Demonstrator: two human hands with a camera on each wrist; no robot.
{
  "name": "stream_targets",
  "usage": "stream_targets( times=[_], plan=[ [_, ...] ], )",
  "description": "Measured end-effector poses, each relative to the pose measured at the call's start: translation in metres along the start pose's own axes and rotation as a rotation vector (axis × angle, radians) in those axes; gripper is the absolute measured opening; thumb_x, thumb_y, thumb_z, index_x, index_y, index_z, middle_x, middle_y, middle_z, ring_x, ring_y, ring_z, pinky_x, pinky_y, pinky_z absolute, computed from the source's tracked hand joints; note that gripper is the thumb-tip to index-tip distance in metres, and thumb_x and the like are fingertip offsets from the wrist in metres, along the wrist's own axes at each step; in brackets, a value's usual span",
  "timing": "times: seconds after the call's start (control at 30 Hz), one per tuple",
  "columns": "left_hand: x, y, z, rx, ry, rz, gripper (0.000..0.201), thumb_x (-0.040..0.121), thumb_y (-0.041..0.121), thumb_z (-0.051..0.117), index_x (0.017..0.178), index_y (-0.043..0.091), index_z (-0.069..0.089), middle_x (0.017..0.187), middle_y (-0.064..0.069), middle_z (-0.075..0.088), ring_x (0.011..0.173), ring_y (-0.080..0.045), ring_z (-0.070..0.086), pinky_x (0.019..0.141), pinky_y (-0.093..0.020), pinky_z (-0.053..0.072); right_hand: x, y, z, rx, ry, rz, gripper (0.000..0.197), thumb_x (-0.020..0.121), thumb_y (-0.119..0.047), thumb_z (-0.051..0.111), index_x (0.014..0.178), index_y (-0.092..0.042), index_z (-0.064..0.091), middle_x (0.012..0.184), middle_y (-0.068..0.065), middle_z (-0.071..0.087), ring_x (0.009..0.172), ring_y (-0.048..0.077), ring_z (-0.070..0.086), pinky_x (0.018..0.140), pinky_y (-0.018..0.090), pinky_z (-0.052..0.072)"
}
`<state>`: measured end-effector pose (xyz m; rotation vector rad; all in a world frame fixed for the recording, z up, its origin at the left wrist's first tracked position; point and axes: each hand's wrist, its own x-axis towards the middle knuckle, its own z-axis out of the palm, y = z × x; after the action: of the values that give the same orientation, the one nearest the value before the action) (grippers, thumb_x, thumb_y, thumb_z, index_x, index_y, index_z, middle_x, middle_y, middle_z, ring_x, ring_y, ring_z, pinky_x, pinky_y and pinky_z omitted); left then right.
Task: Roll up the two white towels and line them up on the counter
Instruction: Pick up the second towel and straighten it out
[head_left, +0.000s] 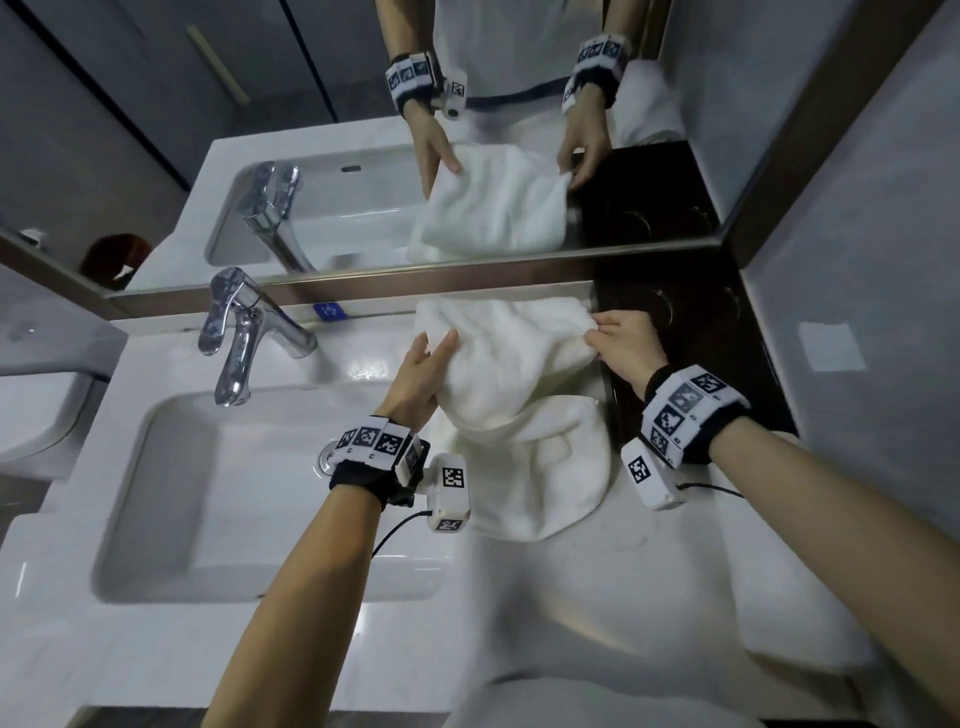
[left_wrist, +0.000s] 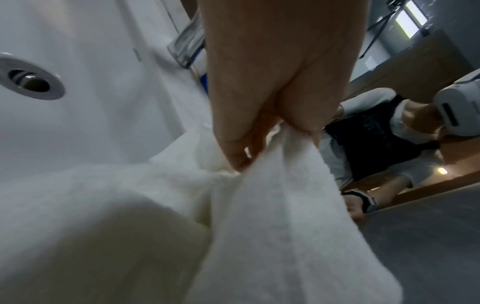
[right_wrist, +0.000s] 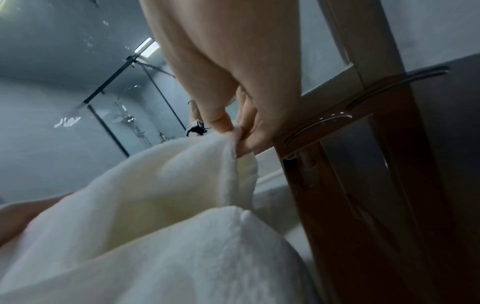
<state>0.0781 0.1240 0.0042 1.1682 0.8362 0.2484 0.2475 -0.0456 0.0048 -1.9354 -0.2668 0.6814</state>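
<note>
Two white towels lie on the white counter (head_left: 597, 561) right of the basin. The upper towel (head_left: 511, 353) is spread toward the mirror, held at both sides. My left hand (head_left: 423, 364) pinches its left edge, shown close up in the left wrist view with the hand (left_wrist: 249, 152) gripping a fold of the towel (left_wrist: 272, 216). My right hand (head_left: 618, 343) pinches the right corner; in the right wrist view the thumb and fingers of that hand (right_wrist: 233, 133) clamp the towel's hem (right_wrist: 231, 168). The second towel (head_left: 540, 467) lies crumpled underneath, nearer to me.
A chrome faucet (head_left: 244, 338) stands at the back left of the basin (head_left: 171, 499), whose drain (head_left: 326, 457) sits by my left wrist. The mirror (head_left: 363, 130) runs along the back. A dark wooden shelf (head_left: 691, 364) with metal rails borders the counter on the right.
</note>
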Motion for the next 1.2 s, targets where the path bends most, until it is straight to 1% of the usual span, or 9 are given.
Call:
stream_targets(
  times=[0.17, 0.33, 0.5, 0.63, 0.73, 0.83, 0.93, 1.03, 1.2],
  plan=[
    [-0.002, -0.022, -0.014, 0.156, -0.075, -0.208, 0.044, 0.095, 0.038, 0.051, 0.121, 0.004, 0.059, 0.102, -0.003, 0.072, 0.094, -0.018, 0.067, 0.082, -0.027, 0.052, 0.002, -0.001, 0.000, -0.192, -0.027, -0.124, 0.035, 0.090, 0.002, 0.044, 0.123, 0.000, 0.056, 0.120, 0.019, 0.063, 0.111, 0.030, 0.060, 0.093, 0.031, 0.047],
    [-0.008, -0.002, -0.019, 0.041, -0.058, 0.111, 0.021, 0.100, 0.021, 0.044, 0.114, 0.013, 0.058, 0.096, 0.005, 0.073, 0.086, -0.008, 0.070, 0.073, -0.023, 0.055, 0.000, -0.015, -0.009, -0.147, -0.015, -0.215, 0.034, 0.094, 0.001, 0.039, 0.124, 0.002, 0.053, 0.123, 0.020, 0.060, 0.116, 0.027, 0.056, 0.099, 0.035, 0.043],
    [-0.007, 0.038, -0.011, 0.101, -0.148, 0.315, 0.021, 0.098, 0.022, 0.048, 0.116, 0.023, 0.058, 0.118, -0.003, 0.066, 0.109, -0.018, 0.063, 0.091, -0.034, 0.052, 0.001, -0.043, -0.019, 0.208, -0.081, -0.153, 0.032, 0.098, -0.007, 0.040, 0.127, -0.002, 0.052, 0.115, 0.012, 0.061, 0.101, 0.017, 0.056, 0.085, 0.031, 0.046],
    [-0.004, 0.032, -0.013, 0.162, -0.249, 0.171, 0.053, 0.092, -0.004, 0.050, 0.129, 0.035, 0.048, 0.127, -0.003, 0.059, 0.114, -0.022, 0.059, 0.092, -0.042, 0.050, -0.002, -0.032, -0.019, 0.382, -0.229, -0.002, 0.039, 0.093, -0.009, 0.055, 0.130, -0.002, 0.049, 0.109, 0.004, 0.064, 0.093, 0.012, 0.063, 0.082, 0.028, 0.052],
    [0.000, 0.019, -0.018, 0.173, -0.211, 0.037, 0.066, 0.082, -0.021, 0.051, 0.133, 0.021, 0.047, 0.120, -0.014, 0.060, 0.108, -0.029, 0.058, 0.096, -0.044, 0.046, -0.003, -0.012, -0.011, 0.276, -0.146, 0.054, 0.051, 0.081, 0.004, 0.066, 0.129, 0.003, 0.049, 0.118, 0.013, 0.061, 0.104, 0.021, 0.061, 0.090, 0.031, 0.051],
    [0.006, 0.009, -0.023, 0.277, -0.198, -0.032, 0.034, 0.084, -0.009, 0.059, 0.117, -0.002, 0.058, 0.106, -0.014, 0.066, 0.100, -0.024, 0.061, 0.099, -0.035, 0.047, 0.002, 0.003, -0.001, -0.020, -0.022, 0.100, 0.024, 0.078, -0.018, 0.074, 0.096, -0.004, 0.069, 0.103, 0.015, 0.070, 0.100, 0.026, 0.065, 0.093, 0.038, 0.052],
    [0.014, -0.003, -0.025, 0.302, -0.162, -0.073, 0.019, 0.088, 0.013, 0.064, 0.102, 0.003, 0.057, 0.098, -0.013, 0.056, 0.095, -0.023, 0.055, 0.103, -0.036, 0.043, 0.007, 0.004, 0.005, -0.215, 0.108, 0.107, 0.039, 0.073, -0.043, 0.074, 0.067, -0.005, 0.065, 0.082, 0.017, 0.071, 0.088, 0.028, 0.065, 0.080, 0.039, 0.054],
    [0.017, -0.007, -0.020, 0.221, -0.065, -0.126, 0.028, 0.096, 0.030, 0.051, 0.090, 0.005, 0.063, 0.086, -0.005, 0.066, 0.077, -0.015, 0.061, 0.074, -0.022, 0.054, 0.013, -0.002, 0.010, -0.166, 0.169, 0.094, 0.038, 0.072, -0.037, 0.074, 0.075, 0.000, 0.067, 0.082, 0.019, 0.071, 0.083, 0.033, 0.068, 0.078, 0.043, 0.056],
    [0.017, -0.010, -0.012, 0.247, -0.084, -0.120, 0.024, 0.098, 0.028, 0.049, 0.085, 0.008, 0.052, 0.081, -0.007, 0.054, 0.075, -0.018, 0.053, 0.063, -0.019, 0.050, 0.021, -0.007, 0.012, -0.136, 0.183, 0.097, 0.029, 0.075, -0.021, 0.062, 0.087, 0.004, 0.068, 0.090, 0.024, 0.070, 0.086, 0.040, 0.065, 0.082, 0.053, 0.054]
  ],
)
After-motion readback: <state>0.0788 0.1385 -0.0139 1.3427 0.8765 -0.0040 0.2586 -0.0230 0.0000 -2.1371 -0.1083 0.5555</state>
